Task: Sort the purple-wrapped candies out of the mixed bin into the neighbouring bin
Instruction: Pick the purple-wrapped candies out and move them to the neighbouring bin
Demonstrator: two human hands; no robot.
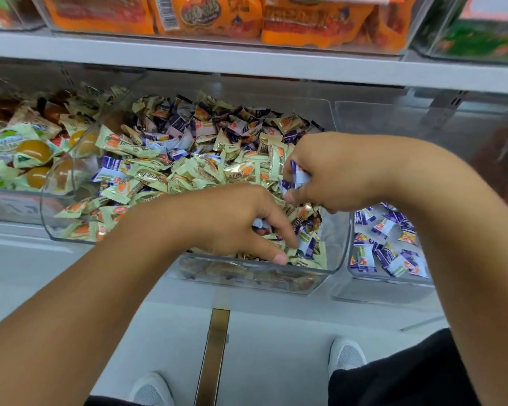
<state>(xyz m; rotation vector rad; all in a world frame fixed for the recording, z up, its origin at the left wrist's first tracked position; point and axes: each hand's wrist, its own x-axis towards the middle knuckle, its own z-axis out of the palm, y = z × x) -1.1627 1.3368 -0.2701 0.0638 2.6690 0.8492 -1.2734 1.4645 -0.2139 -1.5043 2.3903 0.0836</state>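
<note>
A clear mixed bin (339, 247) in the middle holds a heap of pale green-gold and purple-white wrapped candies. My left hand (241, 224) reaches into its front right corner, its fingers curled round a purple candy (258, 222), with the fingertips touching another purple-wrapped candy (307, 244). My right hand (329, 174) hovers over the bin's right side and grips purple candies (298, 175) in curled fingers. The neighbouring bin (352, 284) on the right holds several purple-wrapped candies (384, 247), partly hidden by my right forearm.
A bin of yellow jelly cups and green packets (21, 153) stands to the left. The shelf above (247, 60) carries orange snack bags (217, 16). Below are a white floor, a brass strip (213, 356) and my shoes.
</note>
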